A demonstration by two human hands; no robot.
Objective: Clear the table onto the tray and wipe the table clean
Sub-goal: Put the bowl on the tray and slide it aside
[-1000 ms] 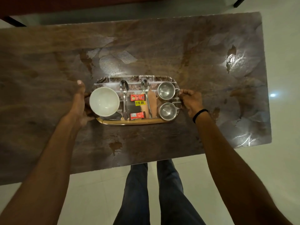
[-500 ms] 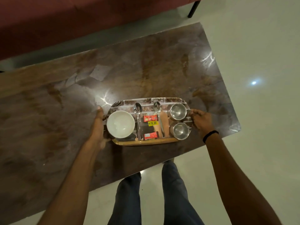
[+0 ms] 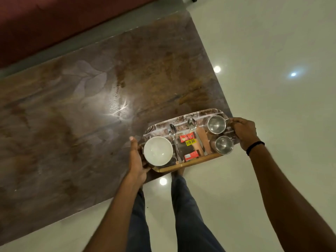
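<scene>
I hold a patterned tray with a wooden rim, lifted over the right front corner of the brown marbled table. My left hand grips its left end and my right hand grips its right end. On the tray lie a white bowl, two spoons, a dark packet with red ends and a yellow price tag, and two steel cups. The tabletop is bare and shows a bright glare patch.
Pale glossy floor tiles spread to the right and in front of the table, with ceiling lights reflected in them. A dark red sofa runs along the far side of the table. My legs in jeans stand at the table's front edge.
The tray has come up off the table and moved right, partly past the table's corner over the floor. Both hands stay on its ends and the view has swung.
</scene>
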